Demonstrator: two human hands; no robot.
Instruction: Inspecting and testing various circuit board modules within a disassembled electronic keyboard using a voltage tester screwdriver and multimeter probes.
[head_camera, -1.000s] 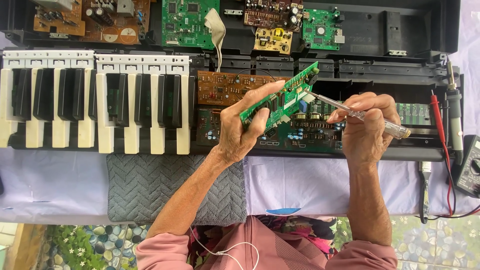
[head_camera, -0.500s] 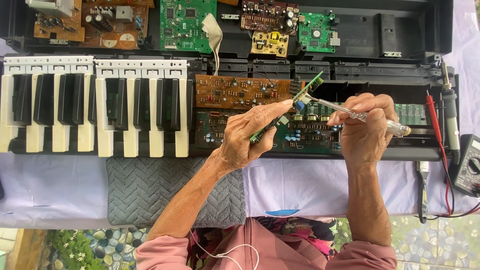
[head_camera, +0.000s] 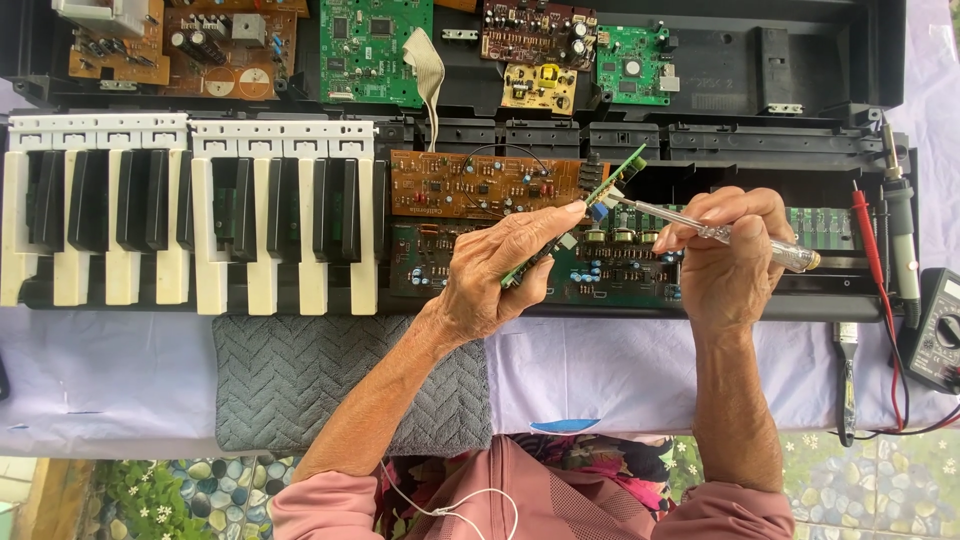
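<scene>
Green circuit board (head_camera: 575, 218) edge-on in left hand (head_camera: 497, 275) grip; right hand (head_camera: 733, 262) grip around screwdriver (head_camera: 715, 232).

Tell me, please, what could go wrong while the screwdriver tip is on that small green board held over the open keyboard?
1. The screwdriver tip could slip off the small green circuit board, which the left hand holds tilted on edge, and scrape its parts.
2. The board is pinched only by the fingers; pressure from the right hand might twist it loose onto the dark board below.
3. A loose screw could drop into the open keyboard case.
</scene>
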